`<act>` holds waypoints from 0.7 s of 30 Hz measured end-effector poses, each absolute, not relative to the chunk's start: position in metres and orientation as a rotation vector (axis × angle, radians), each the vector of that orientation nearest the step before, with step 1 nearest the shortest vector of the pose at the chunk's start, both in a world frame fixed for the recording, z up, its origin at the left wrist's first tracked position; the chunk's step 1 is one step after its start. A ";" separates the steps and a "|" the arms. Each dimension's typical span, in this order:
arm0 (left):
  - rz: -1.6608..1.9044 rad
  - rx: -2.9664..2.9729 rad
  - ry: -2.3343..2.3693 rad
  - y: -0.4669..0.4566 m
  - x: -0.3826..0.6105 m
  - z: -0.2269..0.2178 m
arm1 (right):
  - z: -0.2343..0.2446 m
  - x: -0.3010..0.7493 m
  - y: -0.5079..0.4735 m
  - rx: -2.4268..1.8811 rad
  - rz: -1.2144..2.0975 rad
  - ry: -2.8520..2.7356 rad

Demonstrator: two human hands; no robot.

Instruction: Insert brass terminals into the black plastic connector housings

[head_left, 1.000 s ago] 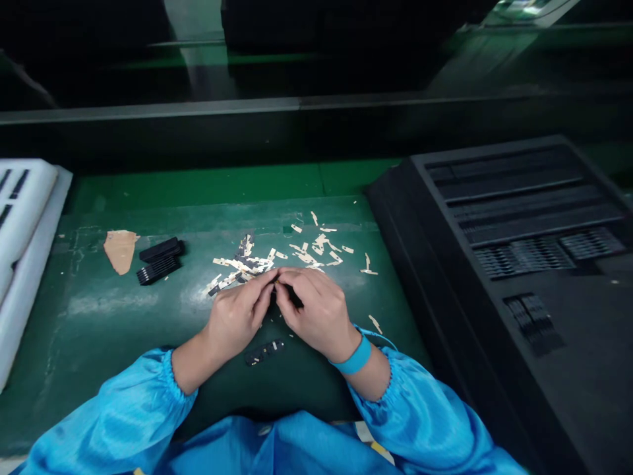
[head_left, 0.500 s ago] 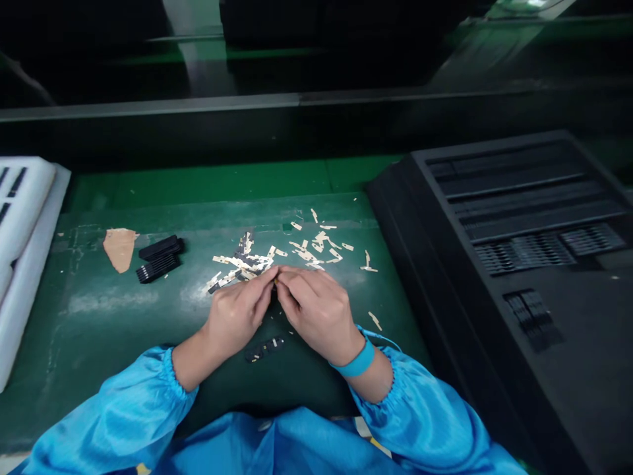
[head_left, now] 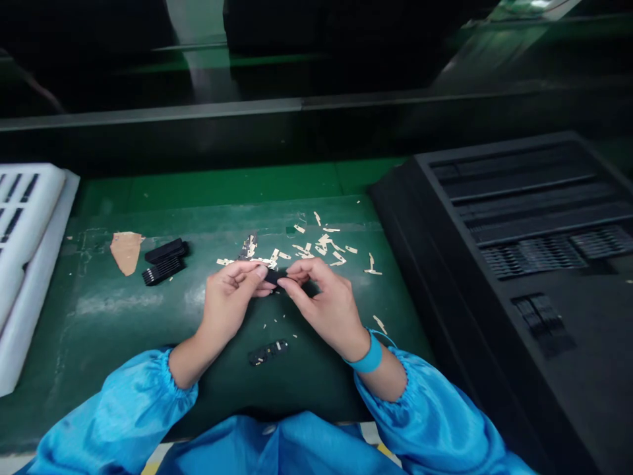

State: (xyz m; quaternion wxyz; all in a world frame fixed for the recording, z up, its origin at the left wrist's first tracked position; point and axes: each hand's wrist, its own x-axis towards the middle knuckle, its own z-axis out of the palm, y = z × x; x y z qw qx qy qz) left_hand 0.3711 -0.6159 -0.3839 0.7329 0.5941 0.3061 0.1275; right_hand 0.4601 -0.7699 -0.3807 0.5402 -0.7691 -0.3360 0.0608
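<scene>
left hand [head_left: 227, 297]: pinches left end of black part [head_left: 277, 277] | right hand [head_left: 329, 300]: pinches its right end | part: near frame centre | dark strip [head_left: 268, 353]: lower centre

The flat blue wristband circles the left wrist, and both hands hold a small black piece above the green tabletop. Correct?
Wrong wrist: the head view shows the flat blue wristband around the wrist of the right hand. That hand and the left hand hold the small black piece above the green tabletop.
</scene>
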 end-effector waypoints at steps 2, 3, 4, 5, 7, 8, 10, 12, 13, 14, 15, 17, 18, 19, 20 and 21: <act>0.270 1.251 0.687 -0.616 0.371 -0.383 | -0.381 0.460 -0.769 -1.817 0.192 -0.753; 0.258 1.206 0.683 -0.616 0.372 -0.383 | -0.381 0.460 -0.768 -1.812 0.202 -0.732; 0.237 1.157 0.675 -0.617 0.372 -0.383 | -0.382 0.461 -0.768 -1.809 0.195 -0.715; 0.219 1.110 0.666 -0.617 0.372 -0.383 | -0.383 0.461 -0.768 -1.812 0.176 -0.707; 0.203 1.040 0.669 -0.619 0.373 -0.383 | -0.385 0.461 -0.767 -1.842 0.101 -0.737; 0.201 1.019 0.682 -0.620 0.373 -0.384 | -0.386 0.460 -0.768 -1.862 0.044 -0.786; 0.207 1.006 0.715 -0.622 0.372 -0.385 | -0.388 0.459 -0.769 -1.897 -0.094 -0.938; 0.207 1.032 0.721 -0.623 0.371 -0.385 | -0.391 0.459 -0.770 -1.900 -0.215 -1.076; 0.204 1.060 0.710 -0.624 0.371 -0.385 | -0.392 0.458 -0.770 -1.896 -0.249 -1.118; 0.203 1.093 0.694 -0.625 0.370 -0.385 | -0.393 0.458 -0.771 -1.889 -0.260 -1.137; 0.203 1.128 0.675 -0.625 0.370 -0.384 | -0.393 0.458 -0.771 -1.876 -0.251 -1.132; 0.216 1.197 0.647 -0.624 0.368 -0.384 | -0.393 0.459 -0.770 -1.842 -0.171 -1.059; 0.226 1.231 0.636 -0.624 0.368 -0.384 | -0.393 0.459 -0.769 -1.823 -0.108 -1.001; 0.238 1.264 0.627 -0.623 0.367 -0.384 | -0.393 0.460 -0.768 -1.803 -0.038 -0.941; 0.252 1.297 0.617 -0.622 0.367 -0.385 | -0.393 0.461 -0.767 -1.781 0.028 -0.893; 0.268 1.328 0.607 -0.621 0.367 -0.385 | -0.393 0.462 -0.766 -1.760 0.078 -0.863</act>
